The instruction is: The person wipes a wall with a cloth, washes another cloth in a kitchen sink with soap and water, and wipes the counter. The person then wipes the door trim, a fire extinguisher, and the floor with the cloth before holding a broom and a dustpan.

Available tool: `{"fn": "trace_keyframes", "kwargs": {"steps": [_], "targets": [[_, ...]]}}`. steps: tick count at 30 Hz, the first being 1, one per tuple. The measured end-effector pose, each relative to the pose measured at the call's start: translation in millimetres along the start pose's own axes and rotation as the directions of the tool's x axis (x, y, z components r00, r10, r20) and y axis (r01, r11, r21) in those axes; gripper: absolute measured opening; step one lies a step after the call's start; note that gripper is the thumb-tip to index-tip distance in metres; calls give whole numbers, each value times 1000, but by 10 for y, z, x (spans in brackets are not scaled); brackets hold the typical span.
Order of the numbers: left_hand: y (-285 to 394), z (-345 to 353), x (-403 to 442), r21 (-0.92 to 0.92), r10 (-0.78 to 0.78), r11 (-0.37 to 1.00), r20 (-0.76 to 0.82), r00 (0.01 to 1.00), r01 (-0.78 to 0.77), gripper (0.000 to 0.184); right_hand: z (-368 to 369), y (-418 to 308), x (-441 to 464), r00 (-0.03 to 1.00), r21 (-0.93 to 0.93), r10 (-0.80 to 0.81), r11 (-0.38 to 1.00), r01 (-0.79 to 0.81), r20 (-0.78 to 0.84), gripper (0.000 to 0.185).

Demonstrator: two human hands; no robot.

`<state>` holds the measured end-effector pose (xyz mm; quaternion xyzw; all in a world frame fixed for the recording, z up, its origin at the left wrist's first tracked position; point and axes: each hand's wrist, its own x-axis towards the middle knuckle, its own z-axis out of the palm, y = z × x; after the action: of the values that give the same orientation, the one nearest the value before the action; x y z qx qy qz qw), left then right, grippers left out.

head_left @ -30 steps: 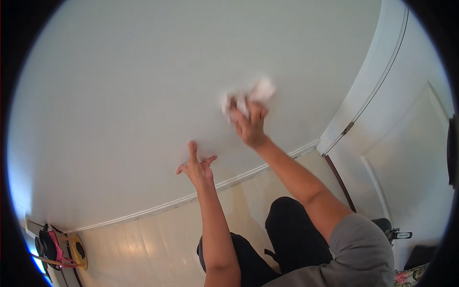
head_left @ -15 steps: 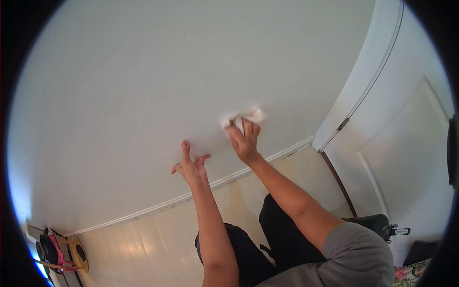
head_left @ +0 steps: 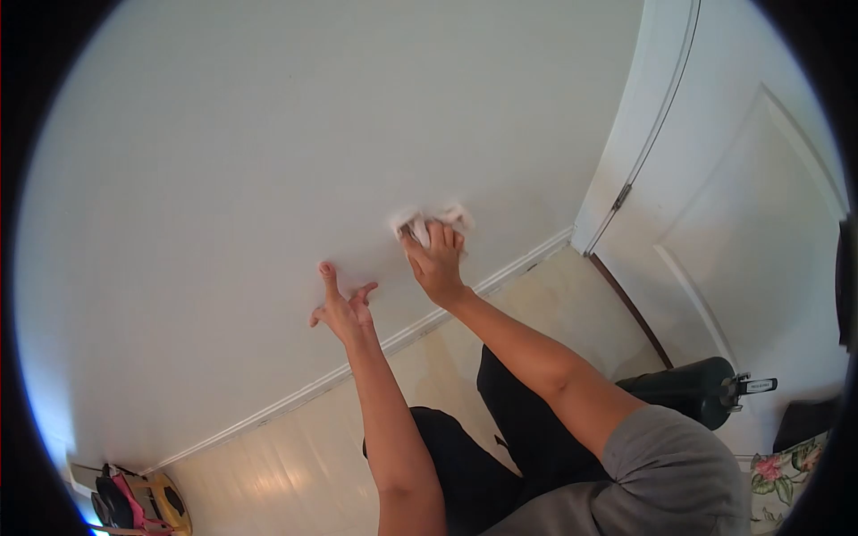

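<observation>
A crumpled white cloth (head_left: 418, 228) is pressed against the pale wall (head_left: 268, 161) under my right hand (head_left: 438, 259), whose fingers are bent over it. The cloth's edges are slightly blurred. Lower and to the left, my left hand (head_left: 344, 308) touches the wall near the baseboard with its fingers spread and nothing in it. Part of that hand's fingers is hidden from this angle.
A white baseboard (head_left: 402, 338) runs along the wall's foot above a shiny beige floor (head_left: 259, 473). To the right are a white panelled door (head_left: 715, 232), a dark green cylinder (head_left: 684, 389) and flowered fabric (head_left: 778, 473). Bags, one pink (head_left: 138, 500), lie at lower left.
The view has tilted and shifted, showing more of the green cylinder. My right hand stays on the wall with the cloth, whose shape has altered slightly. My left hand keeps its spread pose.
</observation>
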<state>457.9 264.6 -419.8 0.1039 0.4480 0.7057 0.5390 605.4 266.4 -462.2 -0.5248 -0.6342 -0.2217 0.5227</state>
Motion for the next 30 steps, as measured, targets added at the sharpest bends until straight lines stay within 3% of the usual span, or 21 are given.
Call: {"fn": "trace_keyframes", "kwargs": {"steps": [2,4,8,11,13,16,20,22,26,30], "targets": [[-28,0,41,21,-12,1000,-21,1000,12,142,-46,-151,295,999,18,24,1000,-24,-21,31],[-52,11,62,59,91,994,-52,994,-88,137,-58,-249,500,997,-46,57,997,-60,-59,31],[-68,-18,83,59,97,994,-24,995,-95,134,-23,-131,226,995,-106,9,994,-19,-95,37],[-30,20,30,57,108,993,-18,994,-107,131,-14,-47,-3,1000,-111,20,994,-18,16,39],[29,20,-25,69,-33,997,7,999,33,143,-96,-147,208,999,-108,31,994,-31,-9,38],[-5,-10,37,49,-11,999,16,1000,10,144,-110,-258,563,998,-102,53,993,-56,-40,35],[-5,9,14,52,0,999,-18,1000,1,143,-88,-109,150,1000,-142,-5,990,4,-3,36],[35,51,-89,38,25,999,2,1000,-25,144,-70,-33,-111,989,-116,-25,992,42,145,37],[48,38,-69,47,-4,999,16,1000,3,144,-124,-184,185,988,-124,8,992,11,151,37],[-4,7,18,32,-7,999,0,1000,7,144,-146,-266,451,996,-172,72,983,-62,52,35]]}}
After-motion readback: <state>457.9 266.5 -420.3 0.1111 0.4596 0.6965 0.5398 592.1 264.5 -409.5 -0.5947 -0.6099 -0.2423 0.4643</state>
